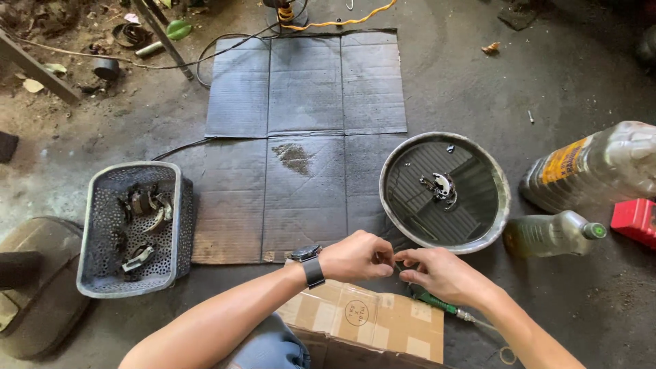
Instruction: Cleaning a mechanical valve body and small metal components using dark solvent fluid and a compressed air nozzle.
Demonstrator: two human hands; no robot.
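Observation:
My left hand, with a dark watch on the wrist, and my right hand meet fingertip to fingertip over a cardboard box near the bottom of the head view. Both pinch something small between thumb and fingers; it is too small to identify. A green-handled screwdriver lies just under my right hand on the floor. Just beyond my hands, a round metal basin of dark liquid holds a small metal part.
A grey perforated plastic basket at the left holds several metal parts. Dark flattened cardboard covers the concrete floor ahead. Two plastic bottles and a red container lie at the right. Cables and an orange cord run along the far edge.

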